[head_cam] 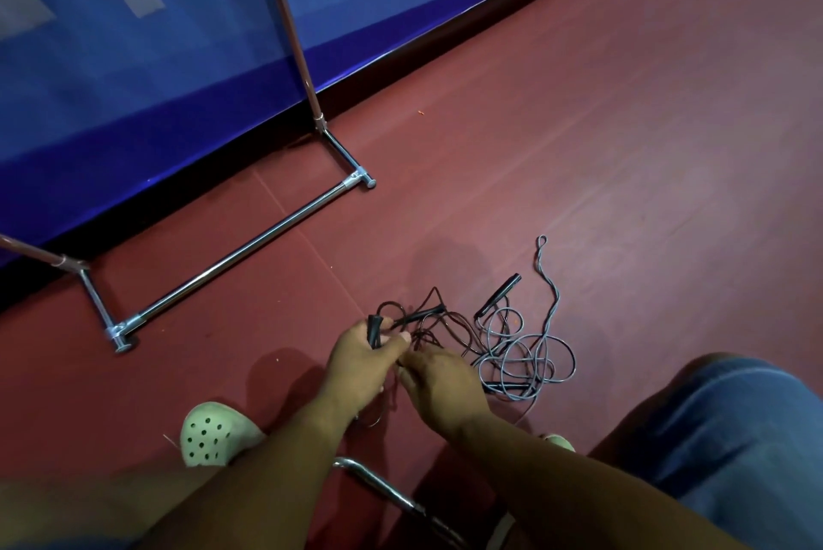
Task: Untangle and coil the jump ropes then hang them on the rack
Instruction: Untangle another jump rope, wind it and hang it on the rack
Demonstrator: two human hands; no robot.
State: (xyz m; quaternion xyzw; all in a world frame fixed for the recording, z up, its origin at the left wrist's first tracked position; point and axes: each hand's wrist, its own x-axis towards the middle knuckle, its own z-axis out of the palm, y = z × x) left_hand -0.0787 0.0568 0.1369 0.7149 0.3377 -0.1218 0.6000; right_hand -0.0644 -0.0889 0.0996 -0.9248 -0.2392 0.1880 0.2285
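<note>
Ropes (516, 353) lie tangled on the floor (623, 148) — left hand (360, 364) grips a handle (374, 332) as anchor, right hand (438, 378) pinches its cord (435, 291), likely to work it free.

One view only, worn on the head: it looks forward and steeply down at the red floor (623, 148), wide-angled (the frame takes in both forearms from the bottom edge). The left hand (360, 360) and right hand (438, 380), holding the jump ropes (490, 355), sit close, just below centre; the rack (231, 255) base and blue barrier (133, 81) lie farther off, upper left
</note>
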